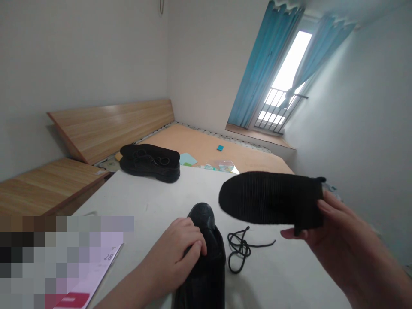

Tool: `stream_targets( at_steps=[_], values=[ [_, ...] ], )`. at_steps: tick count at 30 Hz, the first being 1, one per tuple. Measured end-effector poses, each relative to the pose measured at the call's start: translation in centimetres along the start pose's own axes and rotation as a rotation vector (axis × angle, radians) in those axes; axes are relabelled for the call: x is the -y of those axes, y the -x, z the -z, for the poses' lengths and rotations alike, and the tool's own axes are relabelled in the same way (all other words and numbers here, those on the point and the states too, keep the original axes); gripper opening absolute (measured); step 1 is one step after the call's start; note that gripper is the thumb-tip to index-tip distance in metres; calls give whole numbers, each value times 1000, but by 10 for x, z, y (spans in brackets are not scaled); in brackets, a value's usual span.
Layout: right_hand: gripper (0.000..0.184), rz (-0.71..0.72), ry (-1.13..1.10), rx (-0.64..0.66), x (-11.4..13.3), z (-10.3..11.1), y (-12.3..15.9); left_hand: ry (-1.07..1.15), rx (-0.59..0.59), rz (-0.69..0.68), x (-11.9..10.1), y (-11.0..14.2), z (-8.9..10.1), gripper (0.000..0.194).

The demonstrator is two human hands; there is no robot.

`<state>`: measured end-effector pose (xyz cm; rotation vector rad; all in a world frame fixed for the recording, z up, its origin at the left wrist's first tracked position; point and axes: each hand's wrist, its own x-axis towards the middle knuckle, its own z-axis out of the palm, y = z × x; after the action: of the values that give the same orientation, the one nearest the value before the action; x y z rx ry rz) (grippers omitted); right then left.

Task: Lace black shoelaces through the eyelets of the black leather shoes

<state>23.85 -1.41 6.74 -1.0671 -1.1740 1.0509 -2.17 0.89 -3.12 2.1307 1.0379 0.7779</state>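
My left hand (pixel 185 253) grips a black leather shoe (pixel 209 272) standing on the white table, its fingers curled over the upper and its toe pointing away from me. The shoe's near end runs out of the frame. Held up at the right, a flat black ribbed piece with a rounded end (pixel 257 197) is pinched at its square end by my right hand (pixel 317 219); its exact kind is unclear. Beneath it, a loose black shoelace (pixel 241 249) lies tangled on the table. A second black shoe (pixel 149 165) with laces sits at the table's far left.
The white table (pixel 154 197) reaches to a bed with an orange cover (pixel 199 137). Small packets (pixel 225 166) lie near its edge. A pink-and-white printed item (pixel 106 262), partly pixelated, is at the lower left. Beside the headboard (pixel 122 126) stands a wooden cabinet (pixel 41 184).
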Motion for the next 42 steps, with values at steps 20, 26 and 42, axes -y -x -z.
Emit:
stream_targets(
  at_steps=[20,26,42],
  values=[
    [67,466,1330,987,-43,-42,13,143,-174,341,8,-3,7,35],
    [40,643,1271,945,-72,-38,12,172,-184,306,8,-4,9,39],
    [58,300,894,1016,-59,-42,5,84,-155,262,9,-3,5,41]
  ],
)
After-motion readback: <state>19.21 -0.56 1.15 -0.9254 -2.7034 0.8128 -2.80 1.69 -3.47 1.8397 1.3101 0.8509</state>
